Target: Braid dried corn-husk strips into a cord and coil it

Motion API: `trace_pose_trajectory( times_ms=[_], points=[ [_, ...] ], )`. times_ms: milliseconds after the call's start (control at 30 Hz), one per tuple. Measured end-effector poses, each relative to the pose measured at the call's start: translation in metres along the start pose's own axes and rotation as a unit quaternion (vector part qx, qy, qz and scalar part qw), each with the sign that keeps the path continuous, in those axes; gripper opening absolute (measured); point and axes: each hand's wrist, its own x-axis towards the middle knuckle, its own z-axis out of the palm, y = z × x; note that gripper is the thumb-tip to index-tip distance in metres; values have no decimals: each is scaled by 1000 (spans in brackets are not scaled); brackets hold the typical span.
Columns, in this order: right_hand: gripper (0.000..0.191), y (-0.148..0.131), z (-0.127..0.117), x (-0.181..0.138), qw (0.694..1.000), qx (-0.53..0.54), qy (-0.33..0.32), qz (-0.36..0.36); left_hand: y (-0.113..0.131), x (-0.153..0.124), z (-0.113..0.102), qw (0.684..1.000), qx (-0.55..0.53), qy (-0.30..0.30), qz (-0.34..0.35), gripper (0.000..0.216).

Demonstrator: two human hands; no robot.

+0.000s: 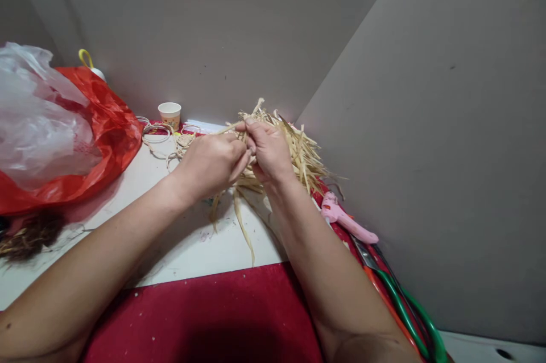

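Observation:
My left hand [215, 161] is closed, thumb and fingertips pinched together on a pale straw strip. Meeting it at the fingertips, my right hand [273, 149] also pinches the straw strip. Just what the fingertips grip is partly hidden by the fingers. Behind and to the right of my hands lies a bundle of dry yellow straw strips [305, 152] with ragged ends. A loose strip [244, 229] trails below the hands onto the white board [187, 243].
Left stands a red plastic bag [115, 118] with a clear bag [38, 124] in it. Beyond my left hand are a paper cup [169, 116] and wire rings [156, 134]. A pink glue gun [347, 218] and green-handled scissors [398, 295] lie along the right grey wall [447, 152].

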Motion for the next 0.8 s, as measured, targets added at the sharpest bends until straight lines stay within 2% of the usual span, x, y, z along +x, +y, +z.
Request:
trace_pose_trajectory(
  times_ms=[67,133,167,233,300,333,400,667,800],
  points=[
    [37,-9,-8,0,997,3,-68,47,-4,4,-4,991,-112,66,-43,23],
    [36,-18,-13,-2,985,-1,-146,87,-10,8,-10,955,-236,105,-144,14],
    [36,-21,-15,-3,980,-6,-175,96,-14,10,-12,929,-302,86,-196,13],
    [36,-26,-16,-6,972,-16,-210,99,-19,13,-17,861,-429,-14,-273,15],
    [37,-28,-16,-7,968,-29,-231,97,-22,14,-20,793,-514,-101,-312,12],
    [38,-28,-16,-7,966,-38,-238,98,-23,14,-21,772,-535,-119,-323,9],
    [39,-28,-17,-7,962,-54,-247,100,-23,13,-21,761,-545,-117,-332,3],
    [37,-28,-18,-8,955,-64,-274,95,-26,10,-21,790,-517,-93,-315,16],
    [37,-31,-19,-9,952,-65,-283,91,-24,12,-24,769,-543,-103,-322,16]
  ],
)
